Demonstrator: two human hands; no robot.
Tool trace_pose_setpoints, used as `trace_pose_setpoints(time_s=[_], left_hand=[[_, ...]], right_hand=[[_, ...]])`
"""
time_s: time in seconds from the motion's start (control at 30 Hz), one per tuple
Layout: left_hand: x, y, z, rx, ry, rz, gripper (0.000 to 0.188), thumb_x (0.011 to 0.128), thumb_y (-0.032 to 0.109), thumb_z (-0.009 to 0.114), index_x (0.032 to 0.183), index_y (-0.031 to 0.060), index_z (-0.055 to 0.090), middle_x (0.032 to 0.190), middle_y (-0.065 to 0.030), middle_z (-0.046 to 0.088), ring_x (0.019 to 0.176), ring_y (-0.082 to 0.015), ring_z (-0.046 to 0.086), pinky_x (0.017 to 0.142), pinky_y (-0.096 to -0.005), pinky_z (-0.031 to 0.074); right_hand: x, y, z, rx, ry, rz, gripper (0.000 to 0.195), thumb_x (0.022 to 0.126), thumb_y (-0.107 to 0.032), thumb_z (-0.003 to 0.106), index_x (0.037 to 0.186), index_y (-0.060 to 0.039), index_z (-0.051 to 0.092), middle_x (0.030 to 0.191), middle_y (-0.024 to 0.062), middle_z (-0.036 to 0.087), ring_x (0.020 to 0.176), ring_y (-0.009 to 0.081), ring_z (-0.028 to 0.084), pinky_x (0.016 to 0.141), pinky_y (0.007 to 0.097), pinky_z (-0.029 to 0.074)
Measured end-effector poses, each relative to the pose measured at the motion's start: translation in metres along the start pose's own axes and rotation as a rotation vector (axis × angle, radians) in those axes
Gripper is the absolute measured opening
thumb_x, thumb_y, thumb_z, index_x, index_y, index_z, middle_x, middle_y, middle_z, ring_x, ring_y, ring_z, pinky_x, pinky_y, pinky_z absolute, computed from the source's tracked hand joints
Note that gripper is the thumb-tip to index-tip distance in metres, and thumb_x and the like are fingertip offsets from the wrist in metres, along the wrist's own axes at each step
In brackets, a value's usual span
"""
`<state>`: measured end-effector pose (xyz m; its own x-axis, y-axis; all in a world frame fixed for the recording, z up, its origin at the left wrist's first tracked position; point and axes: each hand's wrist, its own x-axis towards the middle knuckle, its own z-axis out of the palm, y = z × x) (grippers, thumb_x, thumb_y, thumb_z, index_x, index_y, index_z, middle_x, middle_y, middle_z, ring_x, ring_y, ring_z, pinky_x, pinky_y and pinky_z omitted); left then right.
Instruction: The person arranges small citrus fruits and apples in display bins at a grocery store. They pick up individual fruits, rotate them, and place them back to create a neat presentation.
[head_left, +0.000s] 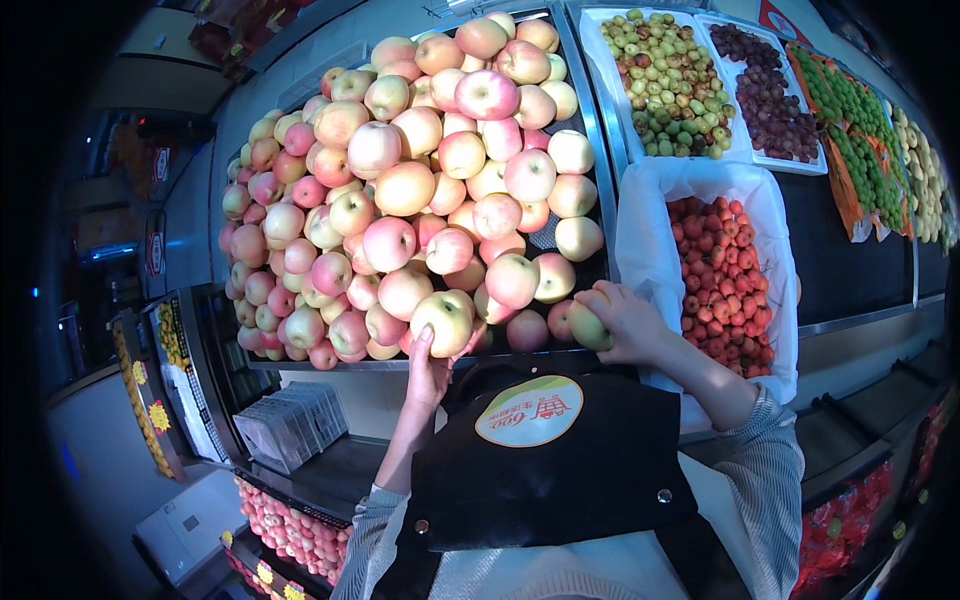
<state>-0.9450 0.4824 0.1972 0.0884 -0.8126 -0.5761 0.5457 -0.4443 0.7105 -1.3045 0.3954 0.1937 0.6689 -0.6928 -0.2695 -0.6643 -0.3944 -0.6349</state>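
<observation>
A pale yellow-green apple (442, 324) sits in my left hand (429, 375), thumb across its near side, at the front edge of a large heap of apples (405, 187). My right hand (626, 322) grips a greener apple (588, 327) at the front right corner of the same display. Beside that apple a reddish apple (559, 321) rests in the bin, and another red apple (527, 331) lies a little further left. The fingertips of my right hand are partly hidden behind the fruit.
Right of the heap stands a white-lined crate (784, 300) of small red fruit (724, 285). Behind it are foam trays of greenish jujubes (667, 82) and dark grapes (776, 105). Green grapes (862, 142) lie further right. A white plastic crate (292, 424) stands low at left.
</observation>
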Motion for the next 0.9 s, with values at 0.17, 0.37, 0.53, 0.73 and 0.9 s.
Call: trace_pose_setpoints(time_s=[0.17,0.37,0.53,0.73,0.9], left_hand=[[-0.007,0.008,0.005,0.138,0.079,0.032,0.08,0.093,0.056,0.061,0.144,-0.0011,0.04,0.131,-0.0213,0.06,0.112,-0.0349,0.066,0.094,-0.0405,0.056],[-0.013,0.008,0.001,0.115,0.106,0.071,0.078,0.094,0.055,0.06,0.145,-0.0004,0.039,0.132,-0.021,0.059,0.11,-0.0349,0.067,0.093,-0.0403,0.057],[-0.013,0.006,0.007,0.11,0.142,0.084,0.074,0.094,0.049,0.063,0.145,0.0006,0.039,0.131,-0.0204,0.06,0.109,-0.0359,0.067,0.094,-0.0428,0.056],[-0.012,0.01,0.034,0.168,0.108,0.08,0.068,0.093,0.033,0.07,0.145,0.0008,0.039,0.134,-0.0129,0.055,0.119,-0.0232,0.059,0.099,-0.0389,0.052],[0.016,0.001,0.053,0.655,-0.016,0.245,0.089,0.076,0.023,0.089,0.144,-0.0033,0.039,0.132,-0.0148,0.057,0.122,-0.0213,0.057,0.105,-0.0365,0.048]], right_hand=[[-0.006,0.0,0.013,-0.063,-0.087,-0.002,0.095,0.058,-0.024,0.09,0.141,-0.0186,0.044,0.138,0.0201,0.043,0.12,0.0419,0.052,0.097,0.049,0.05],[0.02,0.009,0.007,0.173,-0.046,-0.231,0.084,0.068,-0.028,0.085,0.14,-0.0133,0.046,0.138,0.0201,0.047,0.12,0.0409,0.053,0.099,0.0488,0.048],[0.096,-0.035,0.015,0.154,0.237,-0.242,0.092,0.071,-0.028,0.084,0.149,-0.0107,0.04,0.142,0.019,0.045,0.12,0.0402,0.054,0.099,0.0466,0.049],[0.123,-0.04,0.034,0.036,0.182,-0.148,0.088,0.064,-0.017,0.082,0.143,-0.0109,0.045,0.134,0.0181,0.046,0.116,0.0399,0.053,0.093,0.0483,0.052],[0.093,-0.002,-0.018,-0.087,0.234,-0.015,0.08,0.062,-0.019,0.082,0.135,-0.0109,0.05,0.128,0.0182,0.049,0.111,0.0401,0.054,0.092,0.0493,0.051]])
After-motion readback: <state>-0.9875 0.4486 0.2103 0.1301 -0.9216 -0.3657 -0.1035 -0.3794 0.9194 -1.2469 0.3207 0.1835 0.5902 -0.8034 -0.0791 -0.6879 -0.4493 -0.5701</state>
